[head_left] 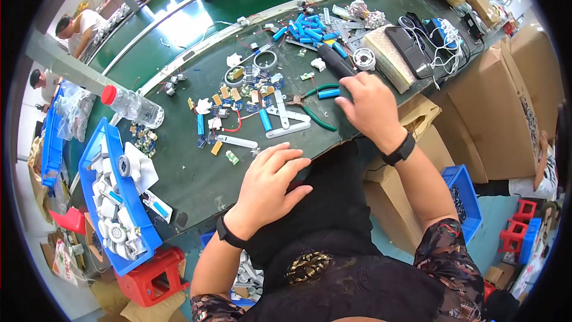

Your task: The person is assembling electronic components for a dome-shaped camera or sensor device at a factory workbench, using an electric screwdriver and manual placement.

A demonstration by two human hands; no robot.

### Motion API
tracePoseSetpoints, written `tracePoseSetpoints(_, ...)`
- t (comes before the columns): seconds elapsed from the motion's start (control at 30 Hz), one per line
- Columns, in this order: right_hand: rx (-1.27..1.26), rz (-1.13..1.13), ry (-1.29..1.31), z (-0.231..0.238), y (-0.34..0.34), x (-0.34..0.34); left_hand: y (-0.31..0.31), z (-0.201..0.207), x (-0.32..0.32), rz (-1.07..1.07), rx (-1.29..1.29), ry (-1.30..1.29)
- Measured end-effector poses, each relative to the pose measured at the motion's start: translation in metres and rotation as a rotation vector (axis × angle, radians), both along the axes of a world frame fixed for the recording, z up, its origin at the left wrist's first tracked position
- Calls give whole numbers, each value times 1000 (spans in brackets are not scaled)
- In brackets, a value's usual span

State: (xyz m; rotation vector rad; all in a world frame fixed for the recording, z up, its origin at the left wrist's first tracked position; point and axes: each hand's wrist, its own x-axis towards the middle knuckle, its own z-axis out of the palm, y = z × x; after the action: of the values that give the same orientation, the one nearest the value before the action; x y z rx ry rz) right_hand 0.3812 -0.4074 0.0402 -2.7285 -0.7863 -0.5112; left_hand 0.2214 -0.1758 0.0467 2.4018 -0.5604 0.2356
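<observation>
Just left of right hand (pixel 374 110), fingers (pixel 350 86) spread; farther from left hand (pixel 268 186), also spread: blue cylinder (pixel 328 93), lying crosswise.

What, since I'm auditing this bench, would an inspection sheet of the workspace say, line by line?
Surface: dark green bench, many parts scattered on it.
Work things: blue cylinder next to green-handled pliers; pale strips nearby.
Clutter: mixed small parts; transparent red-capped bottle; blue bin of mostly white parts.
Hands: left hand near the bench's near edge, fingers spread, nothing visibly held; right hand by the blue cylinder, thumb and fingers apart.
Cables: white cables bunched at upper right; red wire among the small parts.
Surroundings: cardboard boxes right, red stool lower left, other people upper left.
</observation>
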Motion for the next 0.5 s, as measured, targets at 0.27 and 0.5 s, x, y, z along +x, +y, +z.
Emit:
tracePoseSetpoints(0.27, -119, 137, 77, -17, 33, 18, 19, -14, -38, 243, -168, -57)
tracePoseSetpoints(0.5, 352, 180, 247, 13, 52, 10, 63, -22, -66, 634, -218, -164)
